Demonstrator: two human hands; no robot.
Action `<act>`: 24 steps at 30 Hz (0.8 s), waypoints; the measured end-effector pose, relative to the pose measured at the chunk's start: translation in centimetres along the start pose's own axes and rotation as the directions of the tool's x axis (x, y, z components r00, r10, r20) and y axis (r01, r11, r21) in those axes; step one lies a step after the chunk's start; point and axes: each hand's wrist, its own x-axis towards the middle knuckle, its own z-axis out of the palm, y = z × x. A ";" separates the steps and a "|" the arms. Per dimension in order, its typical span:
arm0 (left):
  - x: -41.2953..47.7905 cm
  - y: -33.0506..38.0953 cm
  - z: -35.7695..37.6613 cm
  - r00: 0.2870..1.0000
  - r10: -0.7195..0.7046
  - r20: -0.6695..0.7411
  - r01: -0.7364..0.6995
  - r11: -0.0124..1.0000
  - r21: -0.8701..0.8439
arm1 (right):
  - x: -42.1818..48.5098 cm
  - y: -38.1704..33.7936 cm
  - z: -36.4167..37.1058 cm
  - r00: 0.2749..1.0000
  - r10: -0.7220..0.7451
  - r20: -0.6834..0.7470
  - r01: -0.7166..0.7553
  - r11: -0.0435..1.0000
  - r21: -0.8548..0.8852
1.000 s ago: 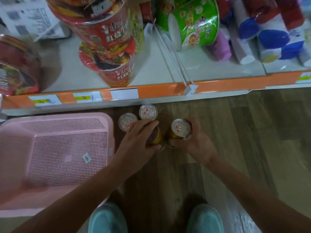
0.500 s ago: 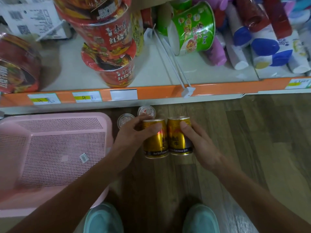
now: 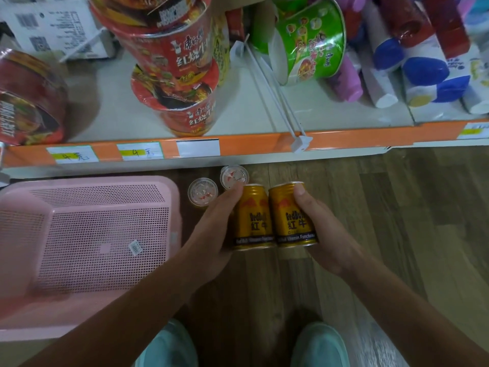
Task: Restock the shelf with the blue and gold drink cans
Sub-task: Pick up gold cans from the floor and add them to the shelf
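I hold two gold drink cans with dark bands side by side above the wooden floor, labels facing me. My left hand point(image 3: 211, 231) grips the left can point(image 3: 252, 221); my right hand point(image 3: 326, 234) grips the right can point(image 3: 289, 218). Two more cans stand upright on the floor just beyond, showing only their lids: one point(image 3: 203, 192) beside the basket, the other point(image 3: 234, 176) partly behind my left fingers. The shelf point(image 3: 238, 120) with its orange price rail lies straight ahead.
An upturned pink mesh basket point(image 3: 87, 234) lies on the floor at my left. Red noodle bowls point(image 3: 180, 83) are stacked on the shelf, a green bowl point(image 3: 309, 41) and blue-and-white packs point(image 3: 423, 72) to the right. A white divider rod point(image 3: 275, 96) crosses the shelf. My shoes point(image 3: 320, 345) are below.
Both hands lifted their cans off the floor and tilted them so the labels face me. The view has shifted slightly toward the shelf.
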 end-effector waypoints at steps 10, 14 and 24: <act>-2.9 1.5 1.5 0.993 0.040 -0.112 -0.022 0.987 0.162 | -3.5 -1.6 1.9 0.988 0.155 -0.024 -0.154 0.987 0.054; -6.7 3.6 3.7 0.987 -0.162 0.002 0.161 0.984 0.074 | -8.2 -4.8 2.8 0.974 0.221 0.052 -0.225 0.970 0.096; -22.5 16.1 13.4 0.977 -0.183 -0.108 0.175 0.981 -0.081 | -22.2 -21.1 8.6 0.971 0.239 0.001 -0.230 0.934 0.275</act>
